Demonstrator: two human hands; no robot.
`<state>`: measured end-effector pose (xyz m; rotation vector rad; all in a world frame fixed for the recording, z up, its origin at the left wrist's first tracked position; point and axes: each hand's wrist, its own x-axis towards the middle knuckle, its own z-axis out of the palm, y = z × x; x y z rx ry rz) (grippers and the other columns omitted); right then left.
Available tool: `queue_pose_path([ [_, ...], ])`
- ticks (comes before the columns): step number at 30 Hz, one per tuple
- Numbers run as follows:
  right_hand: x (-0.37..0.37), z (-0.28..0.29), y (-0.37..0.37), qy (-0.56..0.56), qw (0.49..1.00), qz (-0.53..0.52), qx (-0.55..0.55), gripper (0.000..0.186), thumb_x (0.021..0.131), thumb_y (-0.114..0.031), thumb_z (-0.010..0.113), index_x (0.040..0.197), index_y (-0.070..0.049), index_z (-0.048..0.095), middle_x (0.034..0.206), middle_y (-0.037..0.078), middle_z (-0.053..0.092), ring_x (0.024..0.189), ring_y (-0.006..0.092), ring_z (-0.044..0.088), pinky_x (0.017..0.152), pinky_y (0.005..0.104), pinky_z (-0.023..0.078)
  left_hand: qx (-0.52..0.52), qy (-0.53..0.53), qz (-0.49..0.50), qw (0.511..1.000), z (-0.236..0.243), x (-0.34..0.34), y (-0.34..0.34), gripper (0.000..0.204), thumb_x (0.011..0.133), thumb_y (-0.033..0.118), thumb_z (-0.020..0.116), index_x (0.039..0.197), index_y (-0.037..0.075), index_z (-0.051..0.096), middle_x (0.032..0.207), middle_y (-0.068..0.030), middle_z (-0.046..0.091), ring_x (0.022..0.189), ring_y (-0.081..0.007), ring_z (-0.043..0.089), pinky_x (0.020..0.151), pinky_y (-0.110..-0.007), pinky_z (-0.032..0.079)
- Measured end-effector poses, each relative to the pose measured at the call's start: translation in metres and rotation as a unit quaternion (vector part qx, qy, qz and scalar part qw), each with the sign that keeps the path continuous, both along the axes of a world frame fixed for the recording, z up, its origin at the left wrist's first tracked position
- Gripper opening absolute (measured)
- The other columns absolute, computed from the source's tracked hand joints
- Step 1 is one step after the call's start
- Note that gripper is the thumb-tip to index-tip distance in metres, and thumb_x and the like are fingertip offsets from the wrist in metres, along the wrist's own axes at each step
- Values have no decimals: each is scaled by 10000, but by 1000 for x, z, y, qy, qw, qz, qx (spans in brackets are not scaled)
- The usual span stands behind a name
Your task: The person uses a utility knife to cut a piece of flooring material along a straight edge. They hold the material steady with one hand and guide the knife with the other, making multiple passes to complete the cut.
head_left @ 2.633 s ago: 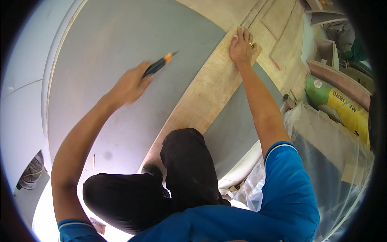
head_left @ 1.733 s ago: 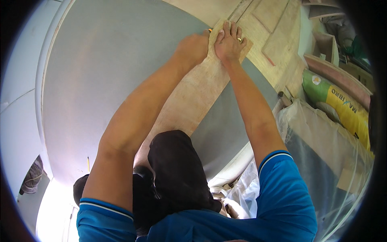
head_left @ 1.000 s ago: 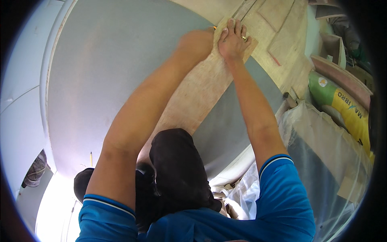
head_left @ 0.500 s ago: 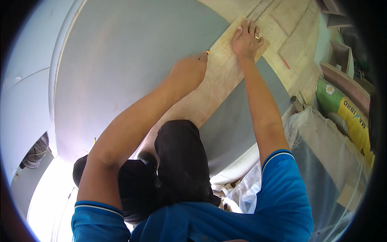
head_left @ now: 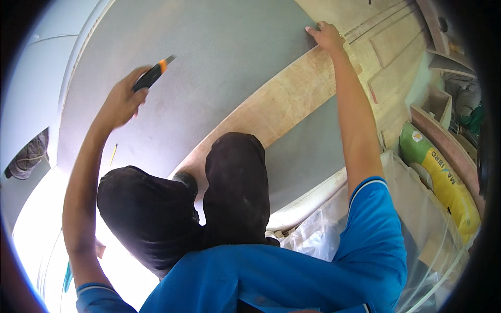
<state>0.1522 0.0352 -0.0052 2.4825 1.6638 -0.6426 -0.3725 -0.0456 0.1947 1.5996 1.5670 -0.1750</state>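
My left hand (head_left: 121,99) is closed round a black-and-orange utility knife (head_left: 150,74), with its blade out. It is raised over the left part of a large grey sheet (head_left: 209,47). Lying diagonally across the sheet is a long wooden board (head_left: 276,112), and my bent knees are over its near end. My right hand (head_left: 329,37) is at the sheet's far edge, just past the board's far end. Its thumb lies over the grey surface and its fingers bend at the rim, seemingly pinching the edge; the fingertips are partly hidden.
A yellow pencil (head_left: 113,154) lies on the sheet near my left knee. Thin wood panels (head_left: 391,47) lie at the far right. Beyond them are a green-and-yellow sack (head_left: 443,182) and curved wood pieces (head_left: 443,135). Clear plastic sheeting (head_left: 318,235) drapes at the near right.
My left hand has drawn the knife away from the board's edge, back to the left. My right hand has left the board's top and moved to the sheet's far edge.
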Motion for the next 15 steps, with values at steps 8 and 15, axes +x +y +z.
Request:
queue_pose_path([
  [8, 51, -3, 4, 252, 964, -84, 29, 563, 906, -421, 817, 1260, 10, 739, 1263, 144, 742, 1180, 260, 674, 1018, 389, 513, -86, -51, 276, 956, -59, -94, -141, 586, 983, 56, 566, 1564, 74, 499, 804, -59, 655, 566, -105, 595, 493, -278, 487],
  [15, 79, -35, 11, 263, 963, -44, 37, 485, 973, -414, 756, 1301, -56, 738, 1277, 68, 730, 1214, 186, 619, 1078, 347, 449, -47, -104, 301, 947, -85, -102, -183, 624, 979, 60, 614, 1585, 119, 475, 839, -42, 655, 586, -98, 569, 536, -273, 476],
])
